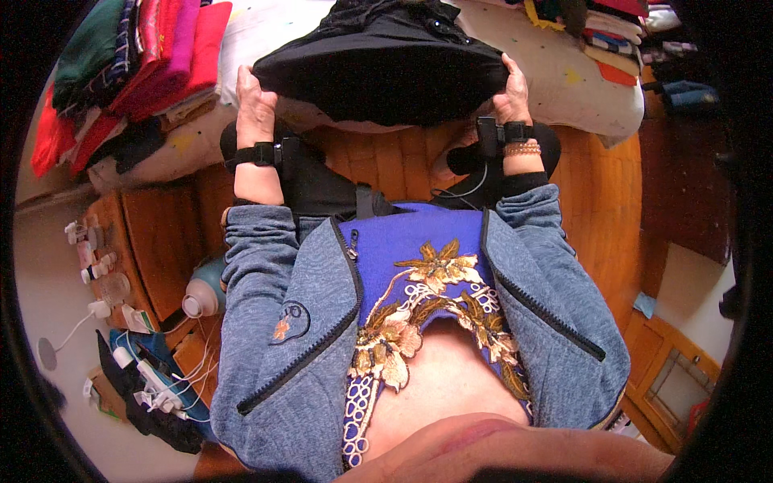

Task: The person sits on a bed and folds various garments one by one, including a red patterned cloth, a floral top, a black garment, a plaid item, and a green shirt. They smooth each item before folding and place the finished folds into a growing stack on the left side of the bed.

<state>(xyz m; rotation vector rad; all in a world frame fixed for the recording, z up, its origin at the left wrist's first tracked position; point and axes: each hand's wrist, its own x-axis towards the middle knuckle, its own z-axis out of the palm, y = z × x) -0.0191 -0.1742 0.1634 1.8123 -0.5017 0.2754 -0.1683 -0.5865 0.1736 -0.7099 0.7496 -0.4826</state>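
A black garment [386, 72] is stretched between my two hands over the edge of the bed, its near edge sagging a little in the middle. Small shiny spots show on its bunched far part; what kind of garment it is, I cannot tell. My left hand [256, 103] is closed on its left corner. At the opposite corner, my right hand [511, 92] grips the cloth, thumb upward. Most of the fingers on both hands are hidden by the fabric or turned away. Each wrist wears a black strap with a small box.
Folded clothes [165, 56] in red, purple and green are piled on the bed [266, 28] at left. Another clothes stack [616, 36] lies at far right. A wooden cabinet [165, 249] stands left, near a tangle of white cables [173, 382]. Wooden floor [600, 217] shows at right.
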